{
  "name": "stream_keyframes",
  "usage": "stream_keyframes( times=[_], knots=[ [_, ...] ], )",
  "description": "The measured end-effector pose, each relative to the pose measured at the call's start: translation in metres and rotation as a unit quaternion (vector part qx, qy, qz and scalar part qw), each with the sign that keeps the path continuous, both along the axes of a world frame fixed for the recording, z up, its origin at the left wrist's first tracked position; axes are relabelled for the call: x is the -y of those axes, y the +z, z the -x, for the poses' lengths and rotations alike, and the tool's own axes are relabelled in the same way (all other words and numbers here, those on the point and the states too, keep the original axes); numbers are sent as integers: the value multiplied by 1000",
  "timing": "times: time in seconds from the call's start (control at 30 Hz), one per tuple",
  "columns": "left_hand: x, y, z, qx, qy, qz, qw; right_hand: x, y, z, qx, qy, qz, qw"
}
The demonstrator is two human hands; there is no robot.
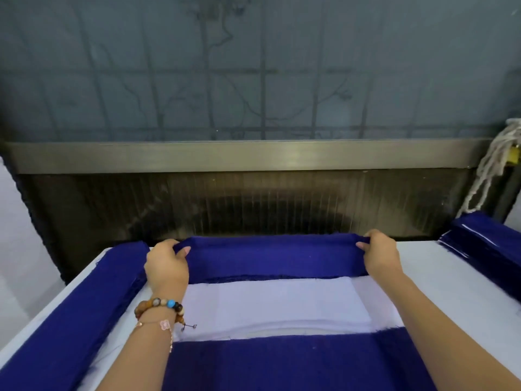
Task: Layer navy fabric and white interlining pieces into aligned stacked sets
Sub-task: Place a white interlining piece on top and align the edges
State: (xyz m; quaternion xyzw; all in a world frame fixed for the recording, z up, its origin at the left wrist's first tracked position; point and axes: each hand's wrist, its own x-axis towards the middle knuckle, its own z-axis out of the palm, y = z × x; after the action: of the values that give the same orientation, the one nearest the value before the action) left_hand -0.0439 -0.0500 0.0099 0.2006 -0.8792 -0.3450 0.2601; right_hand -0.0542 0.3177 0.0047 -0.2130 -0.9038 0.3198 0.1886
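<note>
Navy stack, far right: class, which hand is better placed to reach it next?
Right, probably: the right hand grips the navy strip at the end nearest that stack; the left hand grips the other.

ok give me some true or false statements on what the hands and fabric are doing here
1. The left hand and right hand each have a grip on one end of the navy strip. True.
2. The white interlining lies nearer the person than that strip. True.
3. The beaded bracelet is on the right wrist. False: it is on the left wrist.
4. The white rope hangs on the left. False: it hangs on the right.
5. A stack of navy pieces sits at the right of the table. True.
</note>
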Motion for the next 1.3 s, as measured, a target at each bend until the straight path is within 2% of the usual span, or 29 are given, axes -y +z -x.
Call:
stream_keyframes(
  times=[0.23,0.37,0.73,0.9,1.07,1.17,1.3],
  knots=[
    [25,40,-33,-30,-69,-31,997,-8,27,-49,-47,27,41,998],
    [32,36,-67,-35,-125,-21,991,-16,20,-86,-14,20,32,999],
    [41,-15,-145,41,-156,-25,987,-30,-6,-160,74,51,-4,996],
    [34,-28,-160,34,-174,6,984,-29,-22,-177,51,27,10,998],
    [31,-41,-166,-34,-166,-5,986,-21,-41,-191,-37,30,26,999],
    [34,-43,-168,-39,-157,-29,986,-19,-46,-192,-50,43,17,998],
    [40,-48,-168,-7,-133,-15,991,-20,-45,-191,-46,25,52,997]
  ],
)
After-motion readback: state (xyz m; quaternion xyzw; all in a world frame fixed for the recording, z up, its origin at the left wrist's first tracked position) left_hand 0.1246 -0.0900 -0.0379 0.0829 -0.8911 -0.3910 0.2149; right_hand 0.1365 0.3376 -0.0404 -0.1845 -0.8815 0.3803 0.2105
